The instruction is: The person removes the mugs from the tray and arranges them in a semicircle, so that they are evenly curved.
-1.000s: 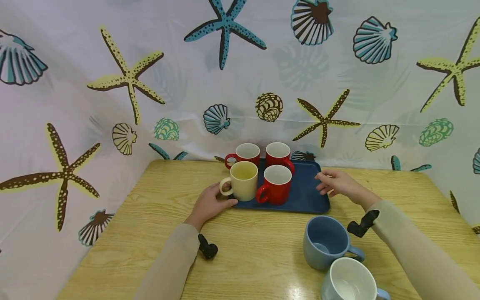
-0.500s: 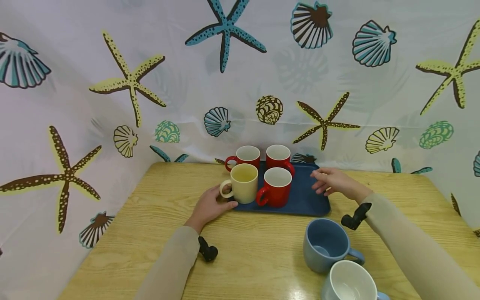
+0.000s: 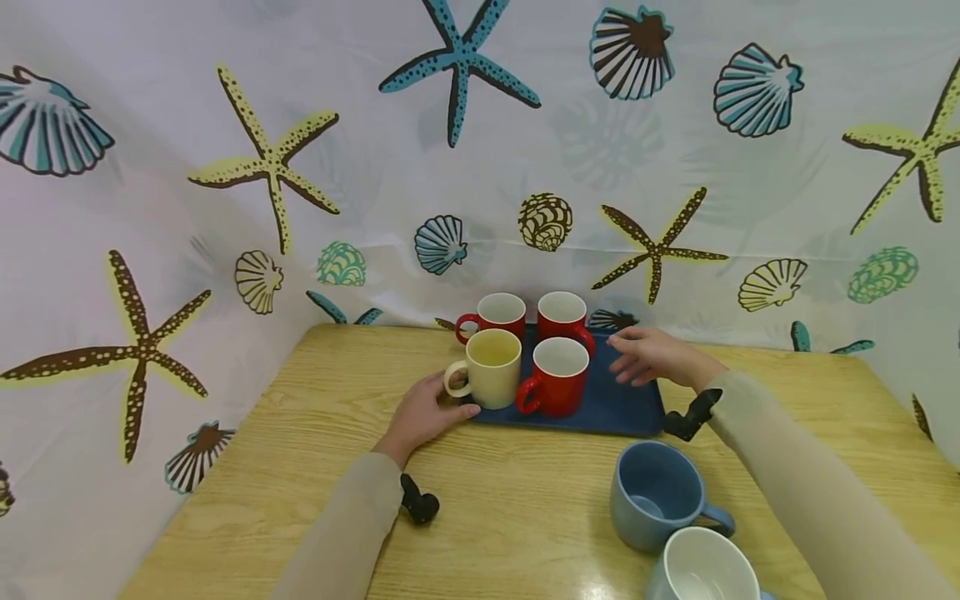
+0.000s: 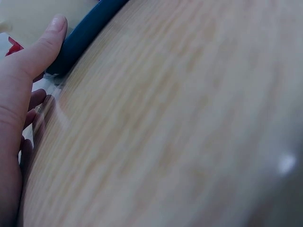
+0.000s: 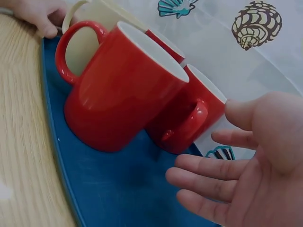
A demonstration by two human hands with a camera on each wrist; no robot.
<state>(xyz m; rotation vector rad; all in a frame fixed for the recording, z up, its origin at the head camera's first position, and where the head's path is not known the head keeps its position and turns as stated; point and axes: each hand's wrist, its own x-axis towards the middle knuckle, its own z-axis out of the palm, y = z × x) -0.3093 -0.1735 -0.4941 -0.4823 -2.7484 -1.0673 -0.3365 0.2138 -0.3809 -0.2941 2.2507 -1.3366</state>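
Observation:
A dark blue tray (image 3: pixel 618 404) lies at the back of the table, with a cream mug (image 3: pixel 497 379) and three red mugs on it. Of these, the front red mug (image 3: pixel 561 392) is beside the cream one, its handle turned left. My left hand (image 3: pixel 426 414) holds the tray's left front corner. Its thumb (image 4: pixel 45 45) lies along the rim; its other fingers go round the corner, partly hidden. Over the tray's right part hovers my right hand (image 3: pixel 660 357), holding nothing. Its spread fingers (image 5: pixel 203 182) point toward the back right red mug (image 5: pixel 189 118).
Right of centre, nearer the front edge, stands a wide blue mug (image 3: pixel 637 512). Close in front of it is a white-lined mug (image 3: pixel 708 571) with a pale blue handle, cut off by the view. A patterned cloth (image 3: pixel 465 183) hangs directly behind the table.
My right hand has moved left from the tray's right edge to over the tray, its fingers spreading somewhat. My left hand has stayed at the tray's corner, and the mugs keep their places.

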